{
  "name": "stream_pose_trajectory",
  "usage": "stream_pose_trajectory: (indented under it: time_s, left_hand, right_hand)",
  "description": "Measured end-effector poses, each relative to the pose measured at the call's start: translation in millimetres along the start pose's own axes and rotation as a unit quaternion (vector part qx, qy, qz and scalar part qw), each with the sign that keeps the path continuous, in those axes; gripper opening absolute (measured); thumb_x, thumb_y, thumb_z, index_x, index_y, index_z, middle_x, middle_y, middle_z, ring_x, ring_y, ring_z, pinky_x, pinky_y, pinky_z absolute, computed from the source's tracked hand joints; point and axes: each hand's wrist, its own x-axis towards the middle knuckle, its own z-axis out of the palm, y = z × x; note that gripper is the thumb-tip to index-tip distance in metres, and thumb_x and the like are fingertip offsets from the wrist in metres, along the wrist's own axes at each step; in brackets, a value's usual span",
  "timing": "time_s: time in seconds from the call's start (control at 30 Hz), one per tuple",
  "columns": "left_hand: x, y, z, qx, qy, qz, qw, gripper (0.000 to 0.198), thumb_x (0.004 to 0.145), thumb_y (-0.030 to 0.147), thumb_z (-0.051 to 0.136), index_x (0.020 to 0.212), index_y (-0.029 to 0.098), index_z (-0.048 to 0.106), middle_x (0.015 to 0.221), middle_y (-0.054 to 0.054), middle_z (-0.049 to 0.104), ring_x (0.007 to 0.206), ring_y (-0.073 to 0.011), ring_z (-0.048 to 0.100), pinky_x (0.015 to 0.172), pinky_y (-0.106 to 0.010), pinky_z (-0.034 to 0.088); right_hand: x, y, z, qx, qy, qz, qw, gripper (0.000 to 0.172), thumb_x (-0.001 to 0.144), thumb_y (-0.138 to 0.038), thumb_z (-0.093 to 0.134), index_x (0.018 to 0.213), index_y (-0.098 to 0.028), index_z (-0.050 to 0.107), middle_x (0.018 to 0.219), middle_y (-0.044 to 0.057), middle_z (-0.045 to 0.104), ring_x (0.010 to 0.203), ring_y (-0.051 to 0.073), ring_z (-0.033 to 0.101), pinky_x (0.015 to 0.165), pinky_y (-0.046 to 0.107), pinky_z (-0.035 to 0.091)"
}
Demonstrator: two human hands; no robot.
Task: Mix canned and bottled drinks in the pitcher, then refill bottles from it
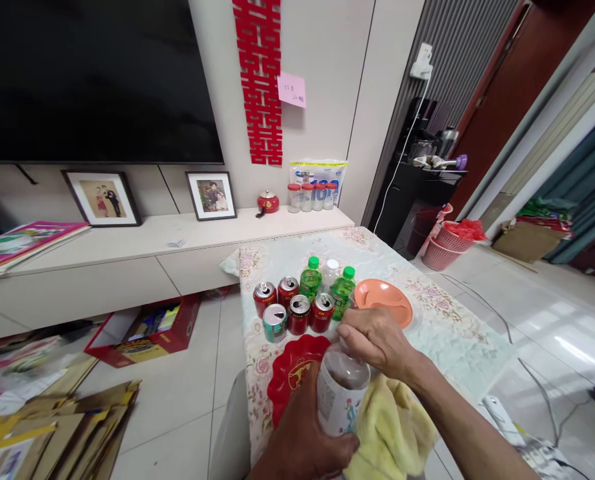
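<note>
My left hand (305, 430) is closed around the body of a clear plastic bottle (345, 387) with a white printed label. Over the bottle's top, my right hand (377, 339) is closed, its fingers wrapped about the neck; the cap is hidden under them. Beneath the bottle and left hand lies a red scalloped plate (290, 363) with gold print. A yellow cloth (395, 427) lies bunched below my right forearm. Just beyond stand several opened drink cans, among them a red can (298, 315) and a teal can (275, 323).
Behind the cans are two green-capped bottles (311, 279) and a white-capped clear bottle (330, 275). An orange divided plate (383, 300) sits right on the floral tablecloth (427, 300). Jars (306, 198) stand on the cabinet; flattened cardboard (77, 427) lies on the floor, left.
</note>
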Motion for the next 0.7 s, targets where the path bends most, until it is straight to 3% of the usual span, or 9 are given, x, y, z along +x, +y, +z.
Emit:
stream_pose_trajectory:
  time_s: [0.13, 0.27, 0.4, 0.6, 0.7]
  left_hand:
    - [-3.4, 18.7, 1.9, -0.056, -0.050, 0.006, 0.997, 0.085, 0.062, 0.019, 0.087, 0.141, 0.024, 0.055, 0.127, -0.008, 0.075, 0.118, -0.0370, 0.071, 0.099, -0.048, 0.057]
    - [-2.5, 24.7, 1.5, -0.103, -0.083, 0.020, 0.991, 0.086, 0.065, 0.019, 0.087, 0.145, 0.023, 0.054, 0.133, -0.011, 0.074, 0.121, -0.0378, 0.071, 0.102, -0.049, 0.056]
    - [0.9, 21.4, 0.5, -0.111, -0.067, 0.029, 0.991, 0.084, 0.064, 0.014, 0.085, 0.142, 0.024, 0.057, 0.136, -0.009, 0.074, 0.120, -0.0362, 0.072, 0.101, -0.049, 0.057]
    - [1.6, 22.3, 1.5, -0.081, -0.044, 0.008, 0.996, 0.085, 0.061, 0.006, 0.081, 0.140, 0.026, 0.060, 0.136, -0.006, 0.076, 0.119, -0.0334, 0.073, 0.102, -0.046, 0.059]
    - [1.6, 21.9, 1.6, -0.063, -0.032, 0.002, 0.997, 0.086, 0.061, 0.005, 0.082, 0.141, 0.027, 0.060, 0.136, -0.006, 0.076, 0.118, -0.0332, 0.073, 0.103, -0.047, 0.059]
  right_hand:
    - [8.9, -0.1, -12.9, 0.024, -0.056, -0.067, 0.996, 0.052, 0.109, -0.052, 0.038, 0.071, -0.022, 0.057, 0.069, 0.001, 0.059, 0.064, 0.013, 0.050, 0.065, 0.030, 0.035]
    - [17.6, -4.1, -36.9, 0.059, -0.132, -0.099, 0.985, 0.042, 0.109, -0.050, 0.047, 0.110, -0.021, 0.077, 0.100, 0.006, 0.077, 0.089, 0.017, 0.069, 0.083, 0.031, 0.050]
    - [21.0, -7.3, -61.7, 0.076, -0.176, -0.079, 0.978, 0.035, 0.104, -0.044, 0.065, 0.129, -0.022, 0.076, 0.114, 0.006, 0.079, 0.101, 0.018, 0.073, 0.090, 0.031, 0.054]
    - [22.2, -15.1, -83.8, 0.079, -0.192, -0.065, 0.976, 0.034, 0.105, -0.037, 0.064, 0.136, -0.028, 0.075, 0.128, 0.005, 0.078, 0.114, 0.019, 0.072, 0.099, 0.034, 0.054]
    - [23.4, -20.5, -87.6, 0.060, -0.193, -0.071, 0.977, 0.035, 0.105, -0.033, 0.062, 0.137, -0.028, 0.074, 0.126, 0.005, 0.078, 0.111, 0.019, 0.072, 0.098, 0.035, 0.054]
